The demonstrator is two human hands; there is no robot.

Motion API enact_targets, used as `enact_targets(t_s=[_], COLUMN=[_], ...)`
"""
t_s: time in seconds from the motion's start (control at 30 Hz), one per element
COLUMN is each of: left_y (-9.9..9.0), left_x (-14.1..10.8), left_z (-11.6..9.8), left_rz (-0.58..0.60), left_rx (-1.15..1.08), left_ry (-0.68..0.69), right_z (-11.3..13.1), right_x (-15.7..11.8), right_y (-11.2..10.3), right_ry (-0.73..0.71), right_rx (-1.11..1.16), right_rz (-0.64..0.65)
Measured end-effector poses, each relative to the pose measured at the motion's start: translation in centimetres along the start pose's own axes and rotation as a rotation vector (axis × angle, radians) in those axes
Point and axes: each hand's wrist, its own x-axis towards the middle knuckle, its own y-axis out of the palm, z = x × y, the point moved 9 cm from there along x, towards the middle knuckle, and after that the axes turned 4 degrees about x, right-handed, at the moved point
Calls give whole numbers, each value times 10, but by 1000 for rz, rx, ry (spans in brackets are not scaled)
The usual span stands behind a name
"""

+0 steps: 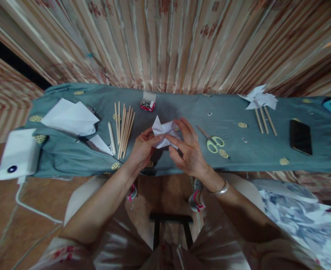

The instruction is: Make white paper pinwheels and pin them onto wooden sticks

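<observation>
A white paper pinwheel [160, 129], its corners folded toward the middle, is held between my two hands above the table's front half. My left hand [144, 148] pinches it from the left, thumb lying near its centre. From the right, my right hand [188, 150] has its index finger pressed to the centre, with other fingers around the paper's edge. Beyond the pinwheel stands an open small red box [147, 104] of metal pins. Left of my hands lies a bunch of wooden sticks [126, 129]; to the right are scissors [212, 142] with green handles.
Finished pinwheels [259, 99] on sticks lie at the right, near a dark phone [300, 137]. White paper sheets [69, 116] and a white pen-like tool [111, 137] are at the left. A white device [19, 153] with a cable sits at the table's left end.
</observation>
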Motion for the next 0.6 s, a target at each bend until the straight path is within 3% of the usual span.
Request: enact_targets(t_s=[0.23,0.33,0.47,0.53,0.6], left_y=[1,-1,-5,-5,-3], left_x=[2,6,11,13,14], left_z=[-1,-3,-7,-8,-9], left_rz=[12,-10,-34,-29,-28], left_rx=[-12,-3,42,61,86], left_ry=[-6,8,61,81,97], right_z=[0,-9,-51,-69,-73], right_x=[2,5,2,-2,-4], right_y=[-5,-15,-12,7,31], right_ry=[32,90,413,603,766], right_rx=[70,132,422,736,1039], right_rz=[22,-53,-196,-224,-174])
